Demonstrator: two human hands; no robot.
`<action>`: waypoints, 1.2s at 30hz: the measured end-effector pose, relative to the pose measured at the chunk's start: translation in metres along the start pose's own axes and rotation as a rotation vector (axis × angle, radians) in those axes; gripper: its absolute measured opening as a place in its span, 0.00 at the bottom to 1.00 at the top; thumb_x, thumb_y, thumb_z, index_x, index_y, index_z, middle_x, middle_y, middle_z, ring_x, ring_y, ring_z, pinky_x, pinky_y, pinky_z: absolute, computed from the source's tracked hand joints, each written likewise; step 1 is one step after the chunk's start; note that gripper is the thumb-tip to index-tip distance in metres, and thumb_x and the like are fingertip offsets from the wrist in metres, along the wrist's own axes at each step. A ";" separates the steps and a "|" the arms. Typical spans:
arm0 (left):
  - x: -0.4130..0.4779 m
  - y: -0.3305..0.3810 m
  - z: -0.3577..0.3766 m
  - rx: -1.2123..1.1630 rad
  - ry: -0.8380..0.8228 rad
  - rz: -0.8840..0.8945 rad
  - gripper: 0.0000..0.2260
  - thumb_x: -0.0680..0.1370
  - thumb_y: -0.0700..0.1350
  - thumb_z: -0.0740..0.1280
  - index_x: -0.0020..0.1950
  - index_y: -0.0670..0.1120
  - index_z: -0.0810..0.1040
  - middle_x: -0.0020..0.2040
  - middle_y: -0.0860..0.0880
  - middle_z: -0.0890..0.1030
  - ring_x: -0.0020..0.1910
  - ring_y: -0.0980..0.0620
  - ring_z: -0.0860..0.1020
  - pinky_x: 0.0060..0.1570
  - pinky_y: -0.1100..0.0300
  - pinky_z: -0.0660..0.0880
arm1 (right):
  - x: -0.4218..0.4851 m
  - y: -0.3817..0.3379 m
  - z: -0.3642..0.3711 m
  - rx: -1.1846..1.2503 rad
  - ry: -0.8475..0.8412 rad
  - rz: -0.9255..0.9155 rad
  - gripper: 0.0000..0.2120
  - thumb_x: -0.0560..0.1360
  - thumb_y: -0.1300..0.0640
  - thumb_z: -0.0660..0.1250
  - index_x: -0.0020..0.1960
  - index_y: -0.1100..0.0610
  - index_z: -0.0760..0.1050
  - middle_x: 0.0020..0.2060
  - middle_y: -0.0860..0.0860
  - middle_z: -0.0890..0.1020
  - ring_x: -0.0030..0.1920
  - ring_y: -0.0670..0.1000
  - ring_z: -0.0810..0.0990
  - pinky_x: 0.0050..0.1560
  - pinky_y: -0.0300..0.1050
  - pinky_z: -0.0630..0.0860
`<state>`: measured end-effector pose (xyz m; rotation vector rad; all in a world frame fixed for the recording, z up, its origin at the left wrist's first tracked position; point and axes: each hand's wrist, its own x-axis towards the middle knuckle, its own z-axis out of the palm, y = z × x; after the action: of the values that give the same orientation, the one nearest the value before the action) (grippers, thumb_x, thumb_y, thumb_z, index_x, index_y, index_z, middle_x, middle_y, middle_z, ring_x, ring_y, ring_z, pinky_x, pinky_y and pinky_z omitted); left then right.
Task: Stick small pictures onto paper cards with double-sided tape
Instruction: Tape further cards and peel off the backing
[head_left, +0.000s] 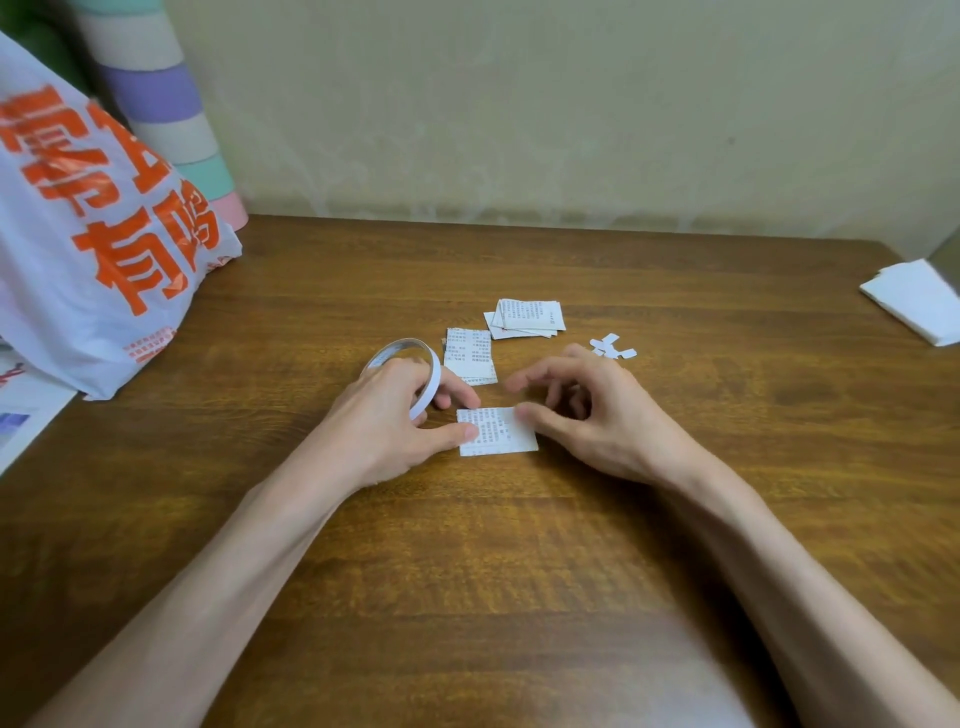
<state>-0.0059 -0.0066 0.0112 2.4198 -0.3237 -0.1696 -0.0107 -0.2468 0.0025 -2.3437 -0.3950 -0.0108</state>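
Note:
A small printed paper card (498, 434) lies flat on the wooden table (519, 545) between my hands. My left hand (395, 415) holds a white roll of double-sided tape (415, 364), its thumb pressing the card's left edge. My right hand (587, 410) rests on the card's right edge, thumb touching it and fingers curled apart above. Another printed piece (469, 355) lies just behind, and a small stack of printed pieces (525, 318) lies further back. Small white backing scraps (613, 347) sit beyond my right hand.
A white plastic bag with orange lettering (98, 228) fills the left side, with a striped pastel roll (171, 119) behind it by the wall. Folded white tissue (914, 301) lies at the table's far right edge. Papers (26, 410) lie under the bag.

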 end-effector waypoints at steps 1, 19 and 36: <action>-0.001 0.000 0.001 -0.004 0.006 -0.002 0.09 0.74 0.56 0.78 0.53 0.63 0.83 0.49 0.60 0.80 0.35 0.60 0.74 0.43 0.60 0.73 | 0.000 -0.001 0.001 -0.022 -0.013 -0.002 0.13 0.74 0.49 0.79 0.58 0.45 0.84 0.51 0.45 0.77 0.44 0.42 0.77 0.45 0.30 0.70; -0.004 0.005 0.002 -0.074 0.089 -0.062 0.16 0.72 0.64 0.76 0.56 0.60 0.83 0.45 0.61 0.84 0.31 0.62 0.78 0.42 0.60 0.80 | -0.001 -0.002 0.013 -0.053 0.064 -0.096 0.08 0.73 0.44 0.78 0.45 0.45 0.83 0.48 0.43 0.79 0.43 0.41 0.76 0.45 0.39 0.69; -0.007 0.007 -0.003 -0.556 0.140 -0.041 0.09 0.75 0.48 0.79 0.53 0.50 0.86 0.48 0.52 0.89 0.48 0.52 0.87 0.54 0.52 0.83 | -0.001 -0.019 0.026 0.481 0.188 0.032 0.22 0.72 0.51 0.80 0.64 0.52 0.82 0.51 0.56 0.86 0.44 0.51 0.87 0.49 0.46 0.83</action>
<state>-0.0137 -0.0079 0.0189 1.8758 -0.1376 -0.0916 -0.0198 -0.2168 -0.0033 -1.8551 -0.2350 -0.1088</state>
